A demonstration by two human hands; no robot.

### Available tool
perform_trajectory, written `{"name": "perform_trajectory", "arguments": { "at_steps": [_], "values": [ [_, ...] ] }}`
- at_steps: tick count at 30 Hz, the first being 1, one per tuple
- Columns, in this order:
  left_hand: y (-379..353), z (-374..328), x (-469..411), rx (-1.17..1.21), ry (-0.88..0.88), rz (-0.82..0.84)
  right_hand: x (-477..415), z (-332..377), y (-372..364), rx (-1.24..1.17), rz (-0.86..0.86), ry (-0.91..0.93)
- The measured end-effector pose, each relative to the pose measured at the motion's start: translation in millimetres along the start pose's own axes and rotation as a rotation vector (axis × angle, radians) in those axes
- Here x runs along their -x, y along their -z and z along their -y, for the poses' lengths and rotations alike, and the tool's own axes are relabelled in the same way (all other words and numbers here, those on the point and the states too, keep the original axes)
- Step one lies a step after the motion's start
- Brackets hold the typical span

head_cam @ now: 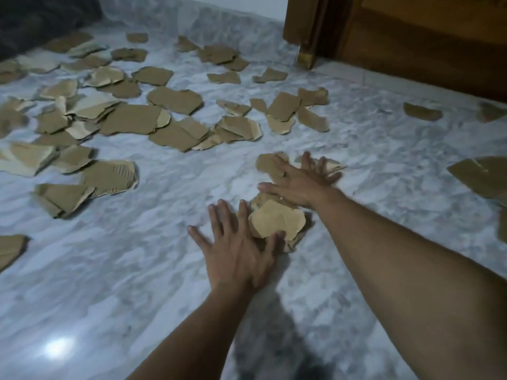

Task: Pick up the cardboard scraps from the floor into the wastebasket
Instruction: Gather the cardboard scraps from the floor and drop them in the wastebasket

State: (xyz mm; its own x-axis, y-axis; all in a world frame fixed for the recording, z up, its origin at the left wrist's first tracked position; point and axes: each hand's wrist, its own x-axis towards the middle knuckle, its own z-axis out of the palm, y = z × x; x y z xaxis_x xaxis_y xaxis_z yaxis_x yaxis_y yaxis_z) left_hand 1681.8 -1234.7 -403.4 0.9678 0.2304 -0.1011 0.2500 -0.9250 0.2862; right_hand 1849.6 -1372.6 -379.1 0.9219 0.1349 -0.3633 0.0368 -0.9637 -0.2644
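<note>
1 pile [277,222] between left hand [236,252], right hand [297,183]; many cardboard scraps [175,100] beyond.

The floor [153,270] is pale marble, white run through with cloudy grey veins, with a bright white glare spot low on its left. The cardboard scraps [175,100] strewn over it are tan to mid brown. Several show a lighter, creamy beige face, as does the top scrap [277,218] of the small heap low in the middle. One torn scrap [109,176] on the left shows a patch of fine parallel corrugation stripes. The skirting [219,26] has the same grey-veined marble, and the wall [233,1] above it is plain white. The door [425,42] at upper right is warm orange-brown wood. A dark, near-black mass [41,20] at upper left is too blurred to name.
</note>
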Motion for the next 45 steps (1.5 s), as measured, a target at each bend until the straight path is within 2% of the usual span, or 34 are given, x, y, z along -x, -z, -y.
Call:
{"name": "perform_trajectory", "arguments": {
  "at_steps": [2, 4, 7, 11, 14, 16, 19, 22, 24, 26, 30, 35, 42, 45],
  "values": [
    [-1, 2, -3, 0.070, 0.027, -0.040, -7, 2, -6, 0.065, -0.022, 0.029],
    [3, 1, -9, 0.133, -0.013, -0.043, -7, -6, -7, 0.139, -0.133, 0.109],
    [11, -9, -24, -0.016, -0.202, 0.082, 1, -27, 0, 0.279, -0.314, 0.237],
    [9, -24, -30, -0.170, -0.230, 0.198, 21, -45, 2, 0.337, -0.350, 0.331],
    [9, -25, -22, -0.232, -0.273, 0.083, 47, -61, -1, 0.397, -0.357, 0.332],
    [12, -25, -18, -0.182, -0.289, -0.016, 66, -69, -5, 0.430, -0.357, 0.346],
    [20, -33, -14, -0.002, -0.229, 0.059, 99, -84, -6, 0.421, -0.348, 0.321],
    [29, -38, -10, 0.162, -0.074, 0.173, 133, -100, 3, 0.368, -0.297, 0.244],
    [32, -41, -4, 0.187, 0.001, 0.213, 156, -108, 17, 0.296, -0.282, 0.201],
    [33, -46, 7, 0.135, 0.008, 0.227, 181, -113, 39, 0.254, -0.259, 0.155],
    [35, -52, 35, 0.167, -0.039, 0.242, 233, -120, 86, 0.180, -0.351, 0.047],
    [63, -93, 66, 0.248, -0.230, 0.300, 295, -129, 139, 0.161, -0.395, -0.064],
    [161, -291, 123, 0.286, -0.714, 0.345, 432, -201, 216, 0.247, -0.584, -0.257],
    [196, -364, 164, 0.362, -0.850, 0.370, 500, -239, 243, 0.227, -0.687, -0.408]
  ]
}}
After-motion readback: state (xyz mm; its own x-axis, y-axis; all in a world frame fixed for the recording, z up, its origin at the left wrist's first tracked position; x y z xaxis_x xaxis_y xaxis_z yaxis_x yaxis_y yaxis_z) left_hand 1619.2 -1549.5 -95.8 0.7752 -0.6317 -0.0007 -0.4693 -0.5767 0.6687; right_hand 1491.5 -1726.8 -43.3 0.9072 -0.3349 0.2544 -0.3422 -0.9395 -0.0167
